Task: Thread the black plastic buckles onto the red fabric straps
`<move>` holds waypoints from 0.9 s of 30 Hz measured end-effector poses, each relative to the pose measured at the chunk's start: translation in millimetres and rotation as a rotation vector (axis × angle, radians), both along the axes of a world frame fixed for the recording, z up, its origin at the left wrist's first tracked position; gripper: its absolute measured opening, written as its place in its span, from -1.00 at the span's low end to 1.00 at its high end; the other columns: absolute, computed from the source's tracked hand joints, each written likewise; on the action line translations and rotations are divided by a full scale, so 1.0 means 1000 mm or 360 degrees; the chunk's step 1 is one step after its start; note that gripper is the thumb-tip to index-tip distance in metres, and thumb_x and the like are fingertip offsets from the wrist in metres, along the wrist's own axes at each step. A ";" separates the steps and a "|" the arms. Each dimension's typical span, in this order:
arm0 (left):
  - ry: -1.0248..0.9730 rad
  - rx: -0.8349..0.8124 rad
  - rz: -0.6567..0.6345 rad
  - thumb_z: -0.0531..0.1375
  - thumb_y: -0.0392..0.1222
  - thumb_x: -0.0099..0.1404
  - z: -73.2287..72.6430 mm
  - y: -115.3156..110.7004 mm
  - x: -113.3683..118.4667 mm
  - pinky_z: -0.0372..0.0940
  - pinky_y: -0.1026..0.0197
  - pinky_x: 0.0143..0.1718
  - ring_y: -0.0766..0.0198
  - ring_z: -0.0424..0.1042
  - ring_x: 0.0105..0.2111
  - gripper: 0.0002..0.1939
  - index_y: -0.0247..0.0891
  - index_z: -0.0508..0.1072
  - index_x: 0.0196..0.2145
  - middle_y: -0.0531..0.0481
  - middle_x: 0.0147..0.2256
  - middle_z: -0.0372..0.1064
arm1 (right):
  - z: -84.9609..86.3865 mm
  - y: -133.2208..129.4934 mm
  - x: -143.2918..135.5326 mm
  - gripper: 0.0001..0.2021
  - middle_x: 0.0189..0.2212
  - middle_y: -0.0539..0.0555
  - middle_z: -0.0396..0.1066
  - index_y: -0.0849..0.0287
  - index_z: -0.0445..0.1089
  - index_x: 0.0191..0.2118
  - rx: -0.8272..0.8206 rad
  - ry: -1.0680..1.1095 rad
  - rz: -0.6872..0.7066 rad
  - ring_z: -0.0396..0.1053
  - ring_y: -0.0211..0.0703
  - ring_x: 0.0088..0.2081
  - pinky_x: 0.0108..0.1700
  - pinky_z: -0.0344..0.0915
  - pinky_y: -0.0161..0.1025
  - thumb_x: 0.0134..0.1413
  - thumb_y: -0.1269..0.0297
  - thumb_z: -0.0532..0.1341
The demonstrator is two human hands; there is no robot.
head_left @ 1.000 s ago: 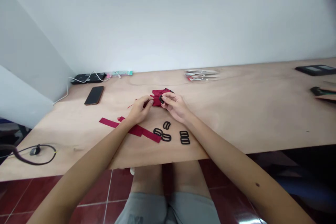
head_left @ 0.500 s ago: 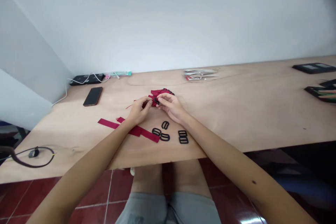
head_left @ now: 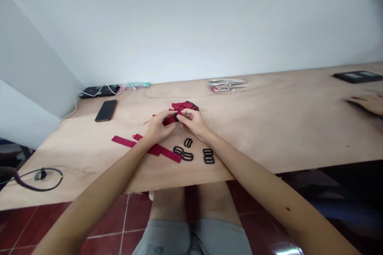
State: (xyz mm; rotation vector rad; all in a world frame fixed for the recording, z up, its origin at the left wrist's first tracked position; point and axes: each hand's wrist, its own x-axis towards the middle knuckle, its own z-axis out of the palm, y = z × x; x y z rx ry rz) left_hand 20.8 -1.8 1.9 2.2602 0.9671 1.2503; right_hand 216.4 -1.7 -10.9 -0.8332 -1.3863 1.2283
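Observation:
My left hand [head_left: 160, 127] pinches a dark red strap [head_left: 170, 120] between its thumb and fingers. A small black slider buckle [head_left: 176, 117] sits on the strap's end, gripped by my right hand [head_left: 194, 121], whose fingertips partly hide it. Just beyond my hands lies a heap of red straps with black fittings [head_left: 186, 105]. Nearer to me, under and beside my left forearm, flat red strips [head_left: 170, 153] lie on the wood. Several loose black buckles [head_left: 188, 156] rest between my forearms, with rectangular black sliders [head_left: 208, 156] by my right wrist.
A phone [head_left: 106, 110] and black boxes with a white cable [head_left: 98, 91] are at the back left of the table [head_left: 269, 127]. Plastic packets [head_left: 228, 84] lie along the wall. A cable loop [head_left: 44, 179] is at front left. Another person's hand [head_left: 371, 103] rests at far right.
My left hand has turned and opened out slightly, showing more red strap between its fingers. My right fingers have shifted over the buckle. Another person's hand has appeared at far right.

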 end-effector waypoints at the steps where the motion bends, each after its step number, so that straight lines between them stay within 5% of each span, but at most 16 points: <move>1: 0.0001 0.0025 -0.0006 0.32 -0.21 0.35 0.000 -0.001 0.000 0.48 0.08 0.00 0.13 0.58 -0.07 -0.64 -0.19 0.54 0.09 -0.11 -0.02 0.60 | 0.000 0.000 0.000 -0.59 -0.43 -0.03 0.44 0.12 0.45 -0.33 -0.0013 -0.0001 0.0019 0.34 -0.24 -0.44 -0.34 0.31 -0.26 0.09 -0.13 0.46; 6: 0.0055 0.0088 0.0029 0.33 -0.19 0.36 0.001 -0.001 0.000 0.47 0.10 -0.09 0.16 0.57 -0.18 -0.69 -0.19 0.56 0.05 -0.09 -0.12 0.60 | 0.003 -0.003 0.000 -0.60 -0.55 -0.08 0.34 0.12 0.42 -0.38 -0.0040 0.0033 0.0074 0.25 -0.27 -0.50 -0.41 0.19 -0.28 0.15 -0.11 0.43; 10: 0.0107 0.0017 0.0050 0.31 -0.22 0.34 -0.003 0.004 -0.002 0.47 0.08 -0.05 0.13 0.57 -0.15 -0.65 -0.21 0.53 0.08 -0.10 -0.10 0.60 | 0.012 -0.002 0.004 -0.61 -0.56 -0.11 0.24 0.09 0.36 -0.39 -0.0180 0.0382 0.0050 0.15 -0.30 -0.54 -0.45 0.14 -0.28 0.09 -0.04 0.49; 18: 0.0084 0.0008 0.0075 0.26 -0.29 0.33 0.001 0.006 -0.005 0.47 0.05 0.04 0.10 0.57 -0.05 -0.65 -0.24 0.53 0.08 -0.15 -0.01 0.58 | 0.029 -0.002 0.021 -0.70 -0.08 0.03 0.63 0.02 0.41 -0.16 -0.0426 0.0909 0.0205 0.48 -0.17 -0.33 -0.24 0.47 -0.18 0.15 -0.01 0.42; 21: 0.0021 -0.0075 0.0036 0.28 -0.28 0.33 0.005 0.002 -0.003 0.47 0.09 -0.04 0.14 0.57 -0.13 -0.66 -0.24 0.55 0.06 -0.12 -0.06 0.59 | 0.030 -0.006 0.019 -0.68 0.00 0.06 0.64 0.03 0.43 -0.04 -0.0487 0.0924 0.0294 0.54 -0.18 -0.28 -0.22 0.49 -0.23 0.11 0.20 0.44; 27: 0.0025 -0.0123 -0.0103 0.27 -0.31 0.32 0.006 0.000 -0.002 0.43 0.18 -0.17 0.23 0.52 -0.22 -0.64 -0.24 0.56 0.07 -0.11 -0.07 0.58 | 0.021 -0.006 0.008 -0.67 -0.39 -0.03 0.53 0.13 0.51 -0.16 -0.0347 0.0747 0.0233 0.31 -0.34 -0.50 -0.43 0.29 -0.32 0.00 0.19 0.55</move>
